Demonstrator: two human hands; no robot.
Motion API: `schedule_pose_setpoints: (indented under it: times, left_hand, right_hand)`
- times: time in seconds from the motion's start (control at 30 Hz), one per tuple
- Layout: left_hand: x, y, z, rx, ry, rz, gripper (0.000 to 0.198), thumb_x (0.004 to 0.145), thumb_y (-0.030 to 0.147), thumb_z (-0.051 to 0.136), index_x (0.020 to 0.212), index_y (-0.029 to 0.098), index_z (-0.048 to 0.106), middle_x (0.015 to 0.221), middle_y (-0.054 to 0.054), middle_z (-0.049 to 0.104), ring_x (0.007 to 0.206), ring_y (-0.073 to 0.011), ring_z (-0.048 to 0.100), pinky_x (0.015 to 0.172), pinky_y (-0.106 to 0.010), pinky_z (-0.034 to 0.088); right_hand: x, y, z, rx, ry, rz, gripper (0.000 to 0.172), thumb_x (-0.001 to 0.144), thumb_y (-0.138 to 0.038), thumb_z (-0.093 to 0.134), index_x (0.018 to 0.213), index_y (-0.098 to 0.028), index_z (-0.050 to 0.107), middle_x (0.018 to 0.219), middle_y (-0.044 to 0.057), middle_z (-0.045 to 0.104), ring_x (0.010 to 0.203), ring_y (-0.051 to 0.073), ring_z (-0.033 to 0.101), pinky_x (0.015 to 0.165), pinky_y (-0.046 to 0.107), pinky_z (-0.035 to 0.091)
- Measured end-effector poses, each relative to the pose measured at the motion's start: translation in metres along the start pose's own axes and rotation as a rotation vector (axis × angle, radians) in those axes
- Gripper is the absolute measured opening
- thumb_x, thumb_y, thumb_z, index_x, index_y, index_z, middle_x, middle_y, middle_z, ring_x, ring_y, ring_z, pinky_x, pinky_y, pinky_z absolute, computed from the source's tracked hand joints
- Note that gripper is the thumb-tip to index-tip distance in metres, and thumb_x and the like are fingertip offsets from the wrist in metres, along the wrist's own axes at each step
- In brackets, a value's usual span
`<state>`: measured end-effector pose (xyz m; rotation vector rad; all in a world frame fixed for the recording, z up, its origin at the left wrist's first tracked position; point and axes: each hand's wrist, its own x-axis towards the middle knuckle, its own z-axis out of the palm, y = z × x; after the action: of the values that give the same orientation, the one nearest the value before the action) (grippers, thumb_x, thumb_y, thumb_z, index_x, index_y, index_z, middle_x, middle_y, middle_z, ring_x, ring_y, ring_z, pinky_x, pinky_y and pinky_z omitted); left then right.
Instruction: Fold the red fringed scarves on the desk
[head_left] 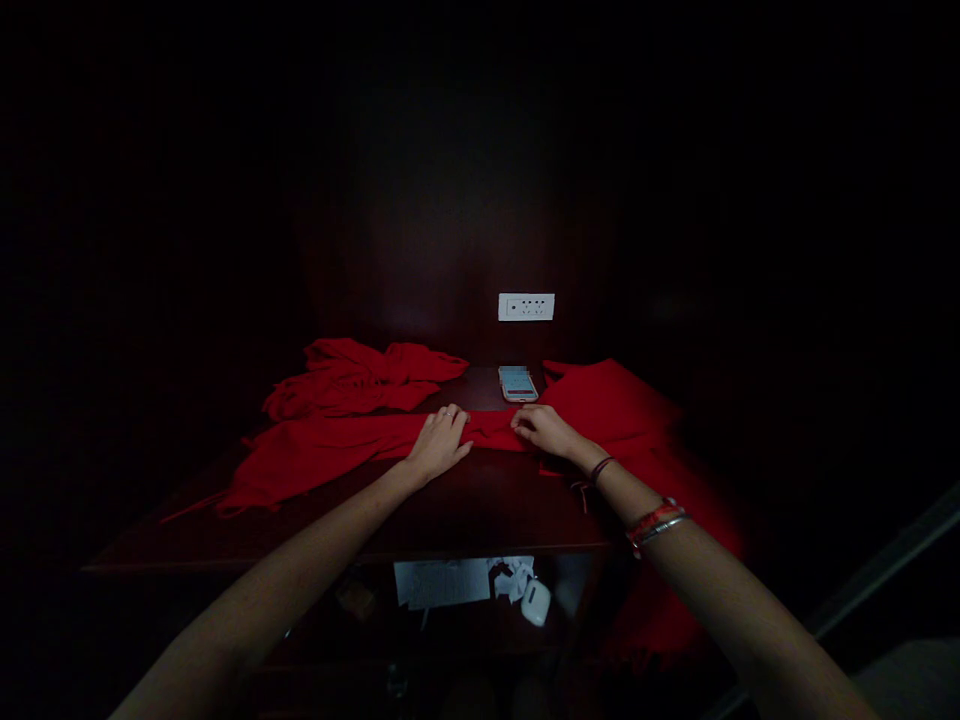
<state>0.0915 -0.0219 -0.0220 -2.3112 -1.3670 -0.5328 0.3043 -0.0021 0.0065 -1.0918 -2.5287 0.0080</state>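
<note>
A long red cloth (322, 445) lies stretched in a folded band across the dark wooden desktop. My left hand (441, 442) rests palm down on the band, fingers laid over it and the thumb apart. There is a ring on one finger. Just to the right, my right hand (549, 430) has its fingertips drawn together in a pinch on the same cloth. Small creases run through the fabric between both hands. To the right the red fabric spreads wide (611, 400) and hangs off the desk's side. My right wrist carries bracelets (656, 525).
A crumpled red cloth (352, 378) lies at the back left. Behind my hands is a lit phone (517, 384), below a white wall socket (526, 307). Under the desk edge (360, 556), a shelf holds papers (442, 583) and a white earbud case (535, 603). The surroundings are very dark.
</note>
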Motion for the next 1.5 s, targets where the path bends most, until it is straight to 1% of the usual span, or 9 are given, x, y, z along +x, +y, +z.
schedule_pose_setpoints:
  times: [0.13, 0.23, 0.43, 0.53, 0.63, 0.9, 1.2, 1.37, 1.5]
  left_hand:
    - [-0.011, -0.012, -0.006, 0.084, -0.006, -0.05, 0.017, 0.075, 0.017, 0.036, 0.09, 0.016, 0.045, 0.09, -0.01, 0.048, 0.087, -0.0212, 0.044, 0.074, -0.034, 0.032]
    - [-0.023, -0.019, -0.011, 0.102, 0.026, -0.103, 0.019, 0.077, 0.024, 0.036, 0.089, 0.015, 0.046, 0.091, -0.011, 0.048, 0.087, -0.0223, 0.044, 0.074, -0.035, 0.031]
    - [-0.022, 0.012, -0.013, 0.034, 0.022, -0.059, 0.047, 0.069, 0.051, 0.044, 0.096, 0.013, 0.044, 0.098, -0.013, 0.045, 0.092, -0.027, 0.041, 0.076, -0.037, 0.03]
    - [-0.009, 0.026, -0.009, 0.07, 0.012, -0.1, 0.034, 0.073, 0.038, 0.045, 0.097, 0.013, 0.044, 0.098, -0.013, 0.047, 0.09, -0.0262, 0.042, 0.074, -0.037, 0.03]
    - [-0.004, 0.021, -0.009, 0.115, 0.013, -0.1, 0.022, 0.076, 0.019, 0.038, 0.097, 0.015, 0.045, 0.095, -0.012, 0.049, 0.088, -0.0239, 0.045, 0.073, -0.035, 0.031]
    - [-0.052, -0.061, -0.039, 0.282, 0.014, -0.314, 0.038, 0.069, 0.008, 0.037, 0.106, 0.015, 0.042, 0.098, -0.012, 0.053, 0.089, -0.0231, 0.049, 0.072, -0.033, 0.035]
    - [-0.128, -0.159, -0.113, 0.518, -0.276, -0.482, 0.037, 0.071, 0.017, 0.038, 0.108, 0.012, 0.039, 0.091, -0.01, 0.056, 0.082, -0.0221, 0.052, 0.068, -0.029, 0.037]
    - [-0.146, -0.205, -0.138, 0.596, -0.383, -0.474, 0.035, 0.075, 0.012, 0.031, 0.109, 0.015, 0.041, 0.102, -0.01, 0.054, 0.086, -0.0196, 0.051, 0.069, -0.027, 0.036]
    - [-0.151, -0.236, -0.145, 0.586, -0.415, -0.468, 0.036, 0.075, 0.01, 0.033, 0.109, 0.016, 0.045, 0.108, -0.008, 0.052, 0.094, -0.0188, 0.048, 0.076, -0.028, 0.034]
  right_hand:
    - [-0.01, -0.004, -0.007, 0.137, -0.054, -0.063, 0.016, 0.075, -0.018, 0.042, 0.076, -0.013, 0.057, 0.076, 0.004, 0.057, 0.069, 0.011, 0.05, 0.066, 0.021, 0.036]
    - [-0.019, -0.006, -0.014, 0.197, -0.1, -0.11, 0.015, 0.075, -0.02, 0.043, 0.076, -0.014, 0.057, 0.077, 0.004, 0.057, 0.07, 0.011, 0.05, 0.067, 0.021, 0.036]
    - [-0.016, -0.013, -0.018, 0.24, -0.047, -0.024, 0.017, 0.075, -0.023, 0.042, 0.078, -0.013, 0.056, 0.074, 0.003, 0.058, 0.066, 0.011, 0.05, 0.064, 0.02, 0.036]
    - [-0.013, -0.016, -0.017, 0.218, 0.01, 0.007, 0.017, 0.075, -0.022, 0.041, 0.077, -0.013, 0.056, 0.073, 0.003, 0.058, 0.066, 0.011, 0.05, 0.062, 0.02, 0.036]
    - [-0.017, -0.014, -0.019, 0.178, 0.063, 0.031, 0.017, 0.075, -0.022, 0.041, 0.076, -0.014, 0.056, 0.075, 0.004, 0.059, 0.068, 0.012, 0.051, 0.064, 0.02, 0.036]
    - [-0.032, -0.006, -0.023, 0.153, 0.063, 0.019, 0.018, 0.076, -0.023, 0.04, 0.076, -0.014, 0.055, 0.076, 0.005, 0.058, 0.07, 0.013, 0.051, 0.066, 0.021, 0.036]
    - [-0.033, -0.002, -0.018, 0.156, -0.044, -0.063, 0.018, 0.077, -0.022, 0.039, 0.071, -0.014, 0.053, 0.071, 0.005, 0.057, 0.065, 0.012, 0.05, 0.063, 0.021, 0.035]
    - [-0.034, -0.003, -0.018, 0.11, -0.162, -0.14, 0.018, 0.077, -0.019, 0.037, 0.07, -0.015, 0.054, 0.067, 0.003, 0.056, 0.062, 0.011, 0.048, 0.06, 0.02, 0.034]
    - [-0.037, -0.004, -0.016, 0.058, -0.287, -0.163, 0.018, 0.074, -0.017, 0.04, 0.069, -0.015, 0.056, 0.067, 0.003, 0.057, 0.061, 0.011, 0.049, 0.06, 0.02, 0.035]
